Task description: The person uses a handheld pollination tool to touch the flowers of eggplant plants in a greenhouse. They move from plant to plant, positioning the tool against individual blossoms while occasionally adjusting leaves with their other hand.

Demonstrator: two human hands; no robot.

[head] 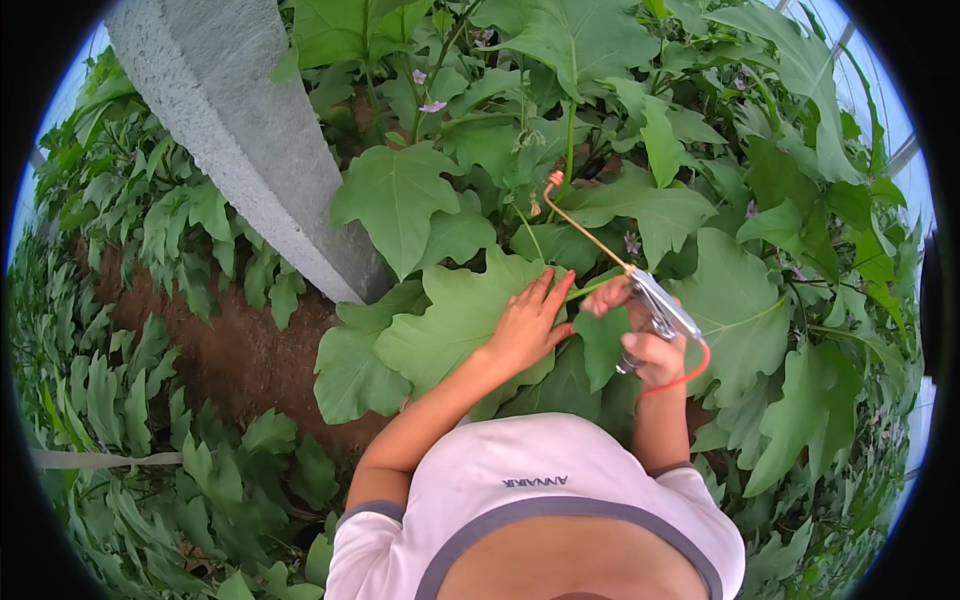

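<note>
My left hand (527, 322) lies on a broad eggplant leaf (450, 315), its fingers stretched towards the leaf stalk. In my right hand (654, 337) is a small metal spray gun (664, 302) with a long, thin copper-coloured wand (592, 237). The wand points up and to the left, and its bent tip with a reddish nozzle (556, 178) is beside a green stem. A red hose (686, 375) curves from the gun's rear down past my right wrist. Some right-hand fingers are blurred and extend near the leaf stalk.
A thick grey concrete post (277, 157) slants down at the upper left, close to the leaves. Dense eggplant plants with pale purple flowers (433, 107) surround me. Brown soil (225, 360) shows at left, where a pale strap (105, 459) crosses foliage. Greenhouse film and framing show at the right edge.
</note>
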